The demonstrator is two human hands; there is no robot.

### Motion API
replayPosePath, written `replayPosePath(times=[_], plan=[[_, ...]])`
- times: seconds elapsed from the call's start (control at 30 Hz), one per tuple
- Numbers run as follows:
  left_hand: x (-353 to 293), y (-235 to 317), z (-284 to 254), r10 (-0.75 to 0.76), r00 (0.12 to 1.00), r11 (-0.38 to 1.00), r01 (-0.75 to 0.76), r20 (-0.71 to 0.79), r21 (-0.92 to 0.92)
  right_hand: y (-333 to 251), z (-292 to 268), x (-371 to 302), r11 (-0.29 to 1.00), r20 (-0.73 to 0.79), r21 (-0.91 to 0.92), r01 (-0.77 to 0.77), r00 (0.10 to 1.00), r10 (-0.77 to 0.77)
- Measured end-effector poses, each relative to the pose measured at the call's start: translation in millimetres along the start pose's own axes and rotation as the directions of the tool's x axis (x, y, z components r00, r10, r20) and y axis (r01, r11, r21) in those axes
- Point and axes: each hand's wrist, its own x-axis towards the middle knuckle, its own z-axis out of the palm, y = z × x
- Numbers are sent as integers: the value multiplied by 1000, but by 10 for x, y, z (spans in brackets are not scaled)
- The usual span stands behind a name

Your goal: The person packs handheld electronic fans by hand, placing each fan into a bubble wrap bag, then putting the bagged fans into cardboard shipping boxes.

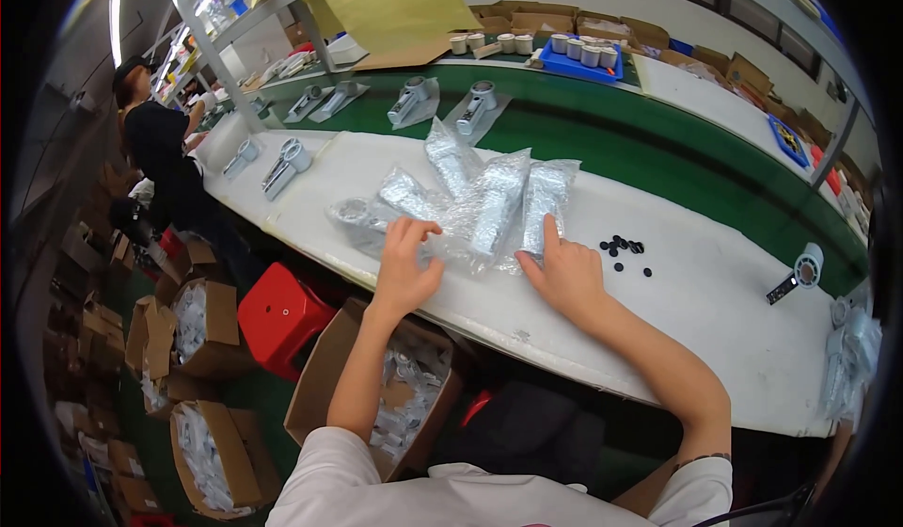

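Several grey handheld devices in clear bubble-wrap bags lie clustered on the white worktop. My left hand (409, 268) is at the near left of the cluster, its fingers bent with a gap between them and the thumb. It is closest to a bagged device (362, 218) and the loose edge of the plastic. My right hand (569, 280) touches the near end of the rightmost bagged device (548, 193), thumb and index finger apart; its other fingers are partly hidden. Another bagged device (499, 202) lies between the hands. Small black round caps (623, 245) are scattered to the right.
A green conveyor belt (658, 151) runs behind the worktop, carrying unbagged devices (478, 106). One device (798, 273) stands at the right, near more bagged ones (851, 358). A carton of bags (320, 386) and a red stool (282, 318) are below. A co-worker (165, 146) stands left.
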Motion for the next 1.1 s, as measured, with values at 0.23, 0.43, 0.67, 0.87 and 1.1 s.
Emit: replayPosePath(times=[0.23, 0.43, 0.67, 0.87, 1.1], plan=[[-363, 70, -136, 25, 978, 998, -35, -207, -44, 96, 80, -90, 1000, -188, -9, 28, 982, -30], [-390, 510, -27, 298, 865, 935, -179, -404, 305, 472, -93, -241, 927, -209, 349, 139, 976, -68], [414, 1056, 606, 246, 969, 910, -220, 30, -351, 593, -862, -731, 637, -40, 746, -195, 941, 336], [957, 939, 1212, -116, 835, 993, 82, 538, 87, 712, -811, -1442, 796, -222, 593, -123, 925, 308], [980, 832, 1257, -136, 880, 905, 297, 454, -304, 689, -481, -1250, 798, -72, 558, -227, 945, 320]])
